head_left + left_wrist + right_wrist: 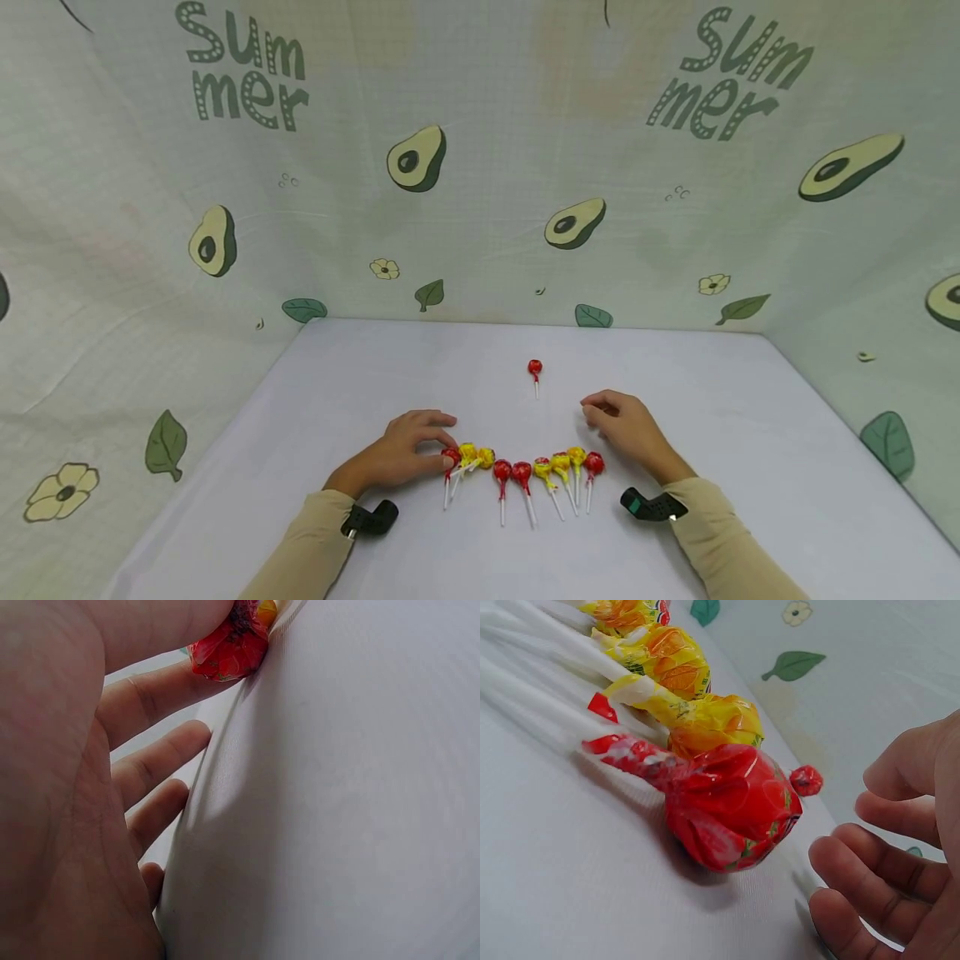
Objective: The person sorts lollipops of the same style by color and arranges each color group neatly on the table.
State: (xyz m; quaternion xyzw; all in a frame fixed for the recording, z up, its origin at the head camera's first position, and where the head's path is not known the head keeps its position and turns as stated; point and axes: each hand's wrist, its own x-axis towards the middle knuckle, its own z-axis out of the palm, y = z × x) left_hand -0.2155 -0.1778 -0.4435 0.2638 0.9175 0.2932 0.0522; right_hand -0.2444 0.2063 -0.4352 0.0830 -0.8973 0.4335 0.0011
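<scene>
My left hand (405, 452) pinches the head of a red lollipop (229, 654) between thumb and index finger, at the left end of a row. Its other fingers spread loosely near the table in the left wrist view. Two yellow lollipops (477, 457) lie right beside it, sticks crossing. Mid-row are two red lollipops (521, 473), then several yellow ones (560, 463). A red lollipop (731, 810) ends the row on the right. Past that one, my right hand (624, 427) hovers with loosely bent fingers and nothing in them.
One red lollipop (535, 367) lies alone farther back, stick toward me. The white table (420, 367) meets a cloth backdrop (487, 275) printed with avocados at its far edge, and the cloth also rises on both sides.
</scene>
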